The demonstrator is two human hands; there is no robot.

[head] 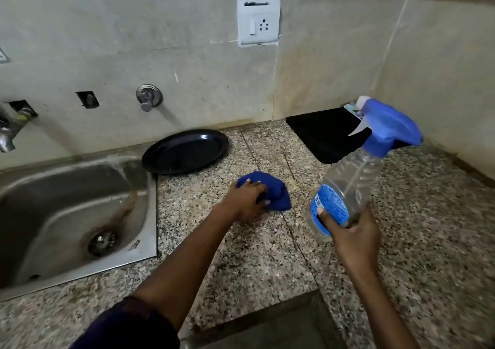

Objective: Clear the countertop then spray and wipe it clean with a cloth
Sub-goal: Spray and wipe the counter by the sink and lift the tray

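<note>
A crumpled blue cloth (276,190) lies on the speckled granite countertop (254,255), and my left hand (247,200) presses on it with fingers curled into its folds. My right hand (353,235) grips the lower body of a clear spray bottle (348,185) with a blue trigger head and a blue label. The bottle is held above the counter, tilted, its nozzle pointing left and away from me. It looks nearly empty.
A black plate (184,151) sits at the back beside the steel sink (67,214). A black mat (326,134) lies in the far right corner with a small item behind it. Taps and a wall socket (258,20) are on the tiled wall.
</note>
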